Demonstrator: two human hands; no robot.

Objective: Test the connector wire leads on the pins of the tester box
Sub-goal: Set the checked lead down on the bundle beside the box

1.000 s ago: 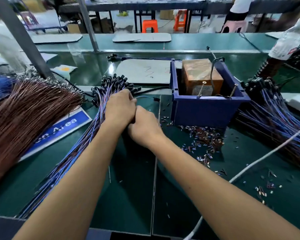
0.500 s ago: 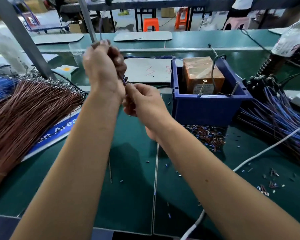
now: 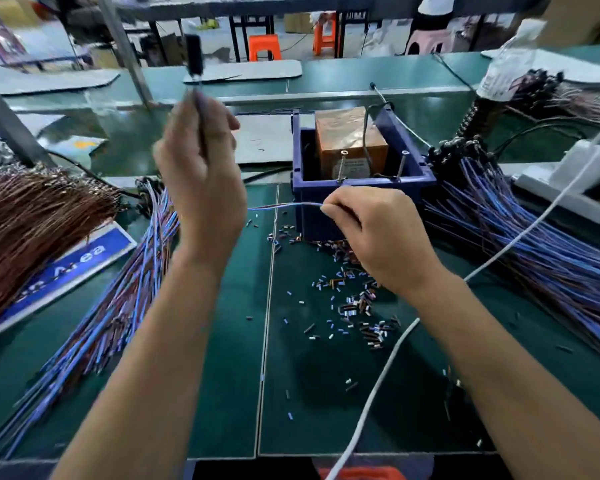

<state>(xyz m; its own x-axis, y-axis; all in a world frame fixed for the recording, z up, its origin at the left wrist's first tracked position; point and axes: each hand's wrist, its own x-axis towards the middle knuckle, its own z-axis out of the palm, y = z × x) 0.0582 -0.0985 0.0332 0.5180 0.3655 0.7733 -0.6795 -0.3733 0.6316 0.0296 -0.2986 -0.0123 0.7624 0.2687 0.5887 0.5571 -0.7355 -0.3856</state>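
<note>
The left hand [image 3: 201, 178] holds the connector [image 3: 193, 58] end high, the right hand [image 3: 368, 233] pinches the leads [image 3: 284, 206] just short of the box [image 3: 361, 188] — lining up. Next, I'd guess, the lead tips must meet the pins [image 3: 342, 166] beyond the right grip.

A blue sign [image 3: 66, 268] is lying at about nine o'clock on the bench, half under the brown wires [image 3: 32, 216], showing white letters "Area" (the word before it is hidden). The tester box label [image 3: 352, 167] is showing print too small to read.
</note>
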